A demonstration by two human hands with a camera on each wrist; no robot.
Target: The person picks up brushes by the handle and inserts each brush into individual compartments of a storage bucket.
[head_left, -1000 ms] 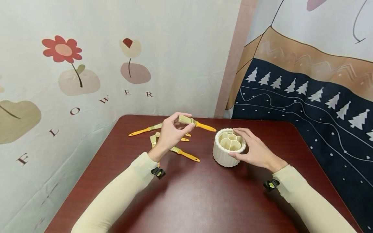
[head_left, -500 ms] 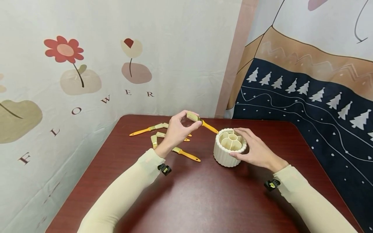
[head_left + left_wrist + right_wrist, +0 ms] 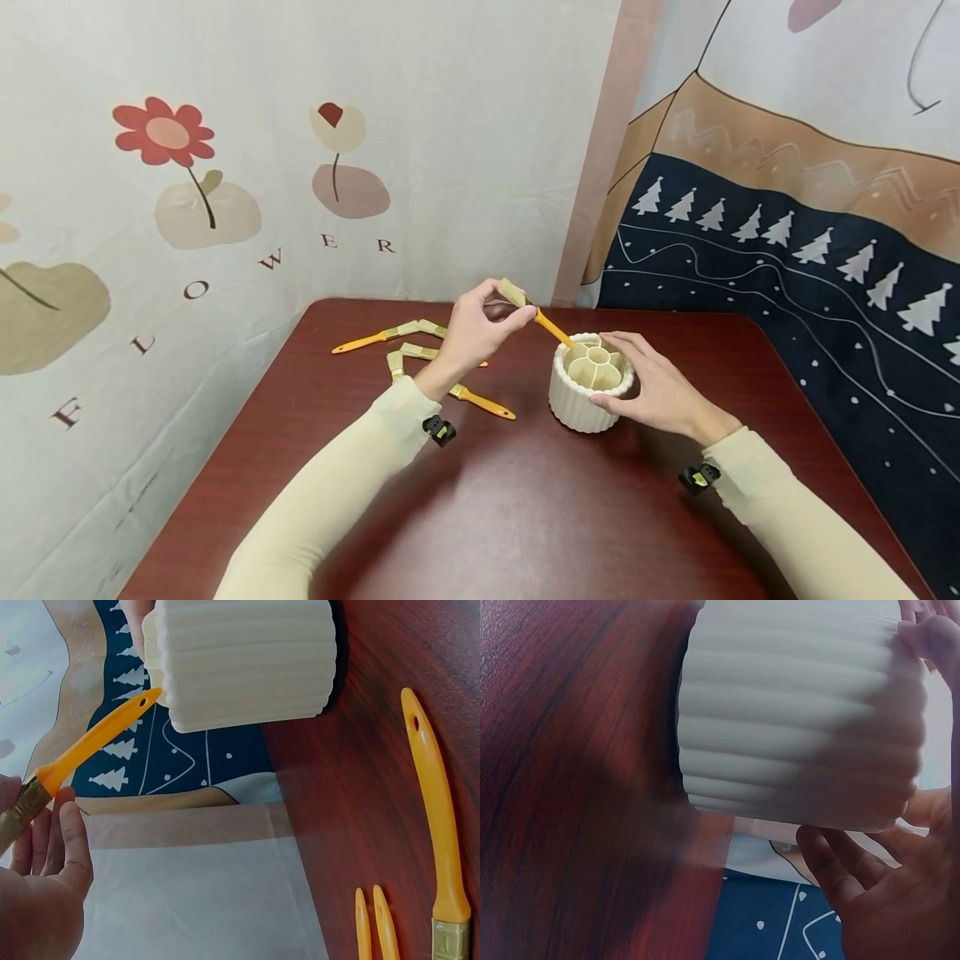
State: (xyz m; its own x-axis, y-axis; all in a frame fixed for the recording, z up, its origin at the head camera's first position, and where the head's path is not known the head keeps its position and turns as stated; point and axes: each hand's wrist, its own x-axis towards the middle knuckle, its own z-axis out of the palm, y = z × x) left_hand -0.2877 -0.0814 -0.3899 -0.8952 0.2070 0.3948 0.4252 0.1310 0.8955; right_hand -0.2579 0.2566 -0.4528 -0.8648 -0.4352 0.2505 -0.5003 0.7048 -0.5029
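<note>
My left hand (image 3: 480, 329) pinches a flat paintbrush (image 3: 553, 327) near its metal ferrule, bristles up and the yellow handle slanting down to the right. The handle's tip reaches the rim of a cream ribbed round holder (image 3: 585, 404), at its left back side. Inside, the holder is split into petal-shaped compartments around a central ring. In the left wrist view the yellow handle (image 3: 101, 742) points at the holder's mouth. My right hand (image 3: 660, 387) grips the holder's rim from the right, thumb in front and fingers behind. The right wrist view shows fingertips (image 3: 817, 847) against the ribbed wall.
Several more paintbrushes lie on the dark red wooden table (image 3: 540, 517): one brush (image 3: 360, 340) at the back left, another brush (image 3: 483, 402) left of the holder, others partly behind the left hand. Printed cloths (image 3: 465, 150) hang behind the table.
My left hand has moved right with the paintbrush, tilting it more steeply until its handle tip came to the holder's rim. The right hand and holder have stayed in place.
</note>
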